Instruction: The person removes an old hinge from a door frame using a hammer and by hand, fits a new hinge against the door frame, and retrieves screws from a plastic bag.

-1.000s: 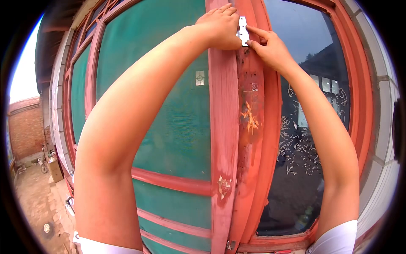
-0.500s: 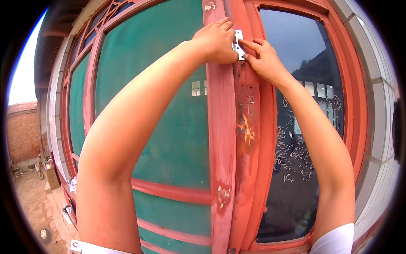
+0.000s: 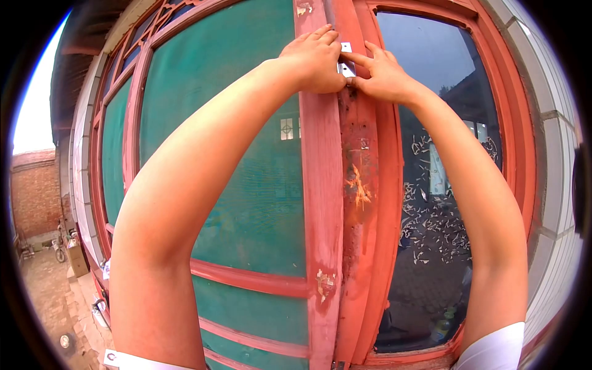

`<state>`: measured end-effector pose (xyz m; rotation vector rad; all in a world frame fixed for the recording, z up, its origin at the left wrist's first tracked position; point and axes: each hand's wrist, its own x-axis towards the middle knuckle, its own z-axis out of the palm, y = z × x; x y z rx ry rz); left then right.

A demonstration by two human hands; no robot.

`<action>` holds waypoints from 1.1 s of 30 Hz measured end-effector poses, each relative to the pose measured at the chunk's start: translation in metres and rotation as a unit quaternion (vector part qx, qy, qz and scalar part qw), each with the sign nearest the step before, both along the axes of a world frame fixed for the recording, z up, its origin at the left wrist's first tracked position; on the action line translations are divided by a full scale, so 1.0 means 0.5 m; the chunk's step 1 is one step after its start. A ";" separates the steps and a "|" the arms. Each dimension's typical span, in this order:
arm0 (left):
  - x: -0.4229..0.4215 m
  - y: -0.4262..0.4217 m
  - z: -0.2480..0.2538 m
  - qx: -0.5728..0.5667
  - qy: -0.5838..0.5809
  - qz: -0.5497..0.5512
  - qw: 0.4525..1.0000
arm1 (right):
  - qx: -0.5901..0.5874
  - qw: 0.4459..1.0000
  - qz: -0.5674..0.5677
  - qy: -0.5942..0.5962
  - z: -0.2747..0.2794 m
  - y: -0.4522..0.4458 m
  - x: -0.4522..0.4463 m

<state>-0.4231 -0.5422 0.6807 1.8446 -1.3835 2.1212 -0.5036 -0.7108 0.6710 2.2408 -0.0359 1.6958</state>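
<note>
A silver metal hinge (image 3: 347, 69) with screw holes lies against the red door frame (image 3: 359, 148), high up at the joint with the green screen door (image 3: 323, 203). My left hand (image 3: 316, 60) is closed at the door's edge, its fingers bent at the hinge's left side and its thumb low beside it; part of the hinge is hidden behind it. From the right, my right hand (image 3: 383, 75) pinches the hinge, index finger across its plate and thumb near its lower end. The other right fingers rest against the frame.
A dark glass pane (image 3: 431, 296) with flaked white marks fills the right side. Pale tiles (image 3: 549, 154) edge the wall. To the far left are a brick wall (image 3: 37, 197), a cardboard box (image 3: 76, 258) and a bicycle (image 3: 60, 250) on the ground.
My right hand has shifted slightly left and flattened, its index finger now lying across the hinge's middle. The right forearm has swung a little outward. My left hand stays nearly still.
</note>
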 end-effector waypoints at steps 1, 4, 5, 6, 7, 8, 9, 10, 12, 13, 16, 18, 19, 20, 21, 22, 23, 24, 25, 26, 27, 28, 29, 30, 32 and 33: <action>0.001 0.000 -0.001 -0.001 -0.002 -0.001 1.000 | -0.006 1.000 0.001 -0.005 -0.004 -0.002 0.003; -0.001 0.003 -0.004 -0.004 -0.006 0.014 1.000 | -0.014 1.000 0.001 -0.012 -0.011 -0.002 -0.001; -0.002 0.004 -0.005 -0.003 -0.006 0.022 1.000 | -0.023 1.000 -0.004 -0.013 -0.012 -0.002 -0.002; 0.002 0.002 -0.005 -0.006 -0.012 0.016 1.000 | -0.032 0.999 -0.008 -0.014 -0.011 -0.003 -0.004; 0.006 0.001 -0.005 -0.008 -0.018 0.010 1.000 | -0.041 0.999 -0.012 -0.014 -0.011 -0.004 -0.006; 0.010 0.000 -0.005 -0.010 -0.024 0.004 1.000 | -0.045 0.999 -0.014 -0.013 -0.011 -0.006 -0.009; 0.013 0.000 -0.004 -0.011 -0.029 -0.001 1.000 | -0.049 0.999 -0.015 -0.012 -0.009 -0.007 -0.012; 0.016 0.000 -0.002 -0.011 -0.033 -0.006 0.999 | -0.053 0.998 -0.016 -0.010 -0.008 -0.009 -0.013; 0.019 -0.004 -0.005 -0.010 -0.031 -0.010 0.999 | -0.057 0.998 -0.019 -0.009 -0.004 -0.014 -0.008; 0.016 -0.003 -0.004 -0.010 -0.028 -0.008 1.000 | -0.059 0.998 -0.020 -0.011 -0.003 -0.015 -0.007; 0.010 -0.001 -0.002 -0.009 -0.030 0.015 0.999 | -0.061 0.998 -0.033 -0.001 -0.004 -0.013 -0.012; 0.008 -0.001 0.000 -0.013 -0.050 0.019 0.998 | -0.054 0.998 -0.013 -0.006 -0.005 -0.009 -0.010; 0.006 -0.001 0.002 -0.012 -0.053 0.025 0.998 | -0.050 0.999 -0.004 -0.007 -0.010 -0.009 -0.008; 0.005 -0.001 0.003 -0.011 -0.056 0.031 0.998 | -0.057 0.998 0.005 -0.020 -0.015 -0.009 -0.007; 0.002 0.000 0.002 -0.010 -0.058 0.037 0.998 | -0.055 0.998 0.021 -0.023 -0.015 -0.013 -0.005; -0.002 0.001 0.001 -0.012 -0.057 0.043 0.997 | -0.053 0.998 0.038 -0.026 -0.014 -0.017 -0.002; -0.005 0.000 -0.001 -0.013 -0.056 0.049 0.997 | -0.051 0.997 0.056 -0.029 -0.013 -0.021 0.001; -0.006 -0.001 -0.002 -0.014 -0.055 0.055 0.997 | -0.048 0.997 0.048 -0.031 -0.015 -0.019 0.000; -0.006 0.001 0.000 -0.011 -0.053 0.052 0.997 | -0.045 0.998 0.040 -0.032 -0.020 -0.016 0.000; -0.007 0.001 0.002 -0.006 -0.051 0.048 0.998 | -0.041 0.998 0.032 -0.033 -0.024 -0.015 0.001; -0.007 0.002 0.002 -0.002 -0.048 0.045 0.998 | -0.041 0.998 0.030 -0.041 -0.027 -0.013 0.002; -0.007 0.002 0.002 0.001 -0.046 0.044 0.998 | -0.039 0.998 0.028 -0.049 -0.031 -0.012 0.005; -0.008 0.003 0.002 0.002 -0.044 0.044 0.998 | -0.037 0.997 0.027 -0.057 -0.034 -0.011 0.007; -0.009 0.005 0.003 0.004 -0.041 0.044 0.998 | -0.037 0.997 0.021 -0.064 -0.038 -0.010 0.009; -0.014 0.009 0.003 0.012 -0.034 0.053 0.998 | -0.037 0.996 0.009 -0.079 -0.044 -0.007 0.011; -0.015 0.009 0.004 0.017 -0.032 0.057 0.998 | -0.033 0.996 0.010 -0.077 -0.046 -0.004 0.011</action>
